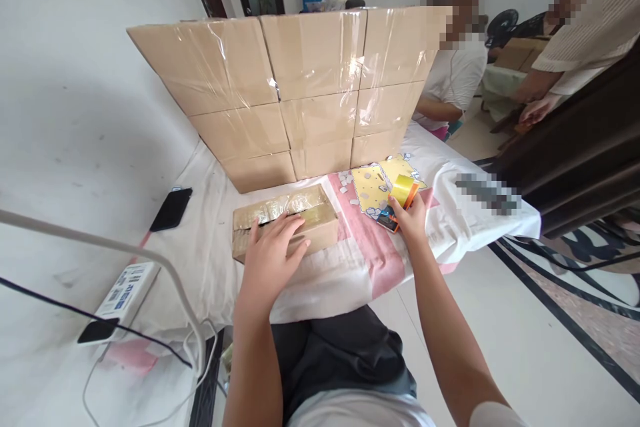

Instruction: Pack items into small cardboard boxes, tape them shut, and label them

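A small cardboard box [320, 230] lies on the cloth-covered table in front of me, with shiny tape across its top and a dark gap along the middle. My left hand [274, 250] rests over its near side, fingers spread and flat on the top flaps. To the right, my right hand [411, 215] is closed around a tape dispenser [404, 191] with a yellow roll and orange edges. A black and blue part [388, 219] shows beneath that hand; whether it belongs to the dispenser is unclear.
A wall of stacked, taped cardboard boxes [320, 93] stands behind the small box. On the left are a black phone [171, 209], a white power strip [125, 293] and a grey cable pole [170, 273]. Several people [455, 80] are at the right, beyond the table's cloth [480, 227].
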Demonstrator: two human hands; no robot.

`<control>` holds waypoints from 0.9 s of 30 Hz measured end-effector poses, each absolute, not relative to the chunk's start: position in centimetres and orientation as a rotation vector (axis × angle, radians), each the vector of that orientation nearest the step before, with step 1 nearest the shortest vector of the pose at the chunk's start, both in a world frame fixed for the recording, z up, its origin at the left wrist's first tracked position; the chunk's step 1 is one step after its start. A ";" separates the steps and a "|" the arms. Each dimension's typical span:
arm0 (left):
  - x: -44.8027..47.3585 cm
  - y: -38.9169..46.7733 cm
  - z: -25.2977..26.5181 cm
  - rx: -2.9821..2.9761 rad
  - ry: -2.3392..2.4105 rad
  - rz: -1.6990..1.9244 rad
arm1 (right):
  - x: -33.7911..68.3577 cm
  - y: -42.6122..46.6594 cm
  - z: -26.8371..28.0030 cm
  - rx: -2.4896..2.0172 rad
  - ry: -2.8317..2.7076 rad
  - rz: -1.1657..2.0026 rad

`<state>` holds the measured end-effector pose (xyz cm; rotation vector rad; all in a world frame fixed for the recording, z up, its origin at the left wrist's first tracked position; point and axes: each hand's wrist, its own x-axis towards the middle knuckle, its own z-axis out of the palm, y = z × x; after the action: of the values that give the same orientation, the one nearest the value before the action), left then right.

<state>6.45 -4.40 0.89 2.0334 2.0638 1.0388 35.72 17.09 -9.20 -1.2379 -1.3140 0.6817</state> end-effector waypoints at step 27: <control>20.3 -2.6 -5.9 1.319 1.323 1.595 | 30.8 5.6 -5.2 -0.830 -1.022 0.710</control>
<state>20.27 -2.59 -5.88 1.3193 1.3231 1.5950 30.85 5.56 -5.18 -0.8299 -1.0222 0.7105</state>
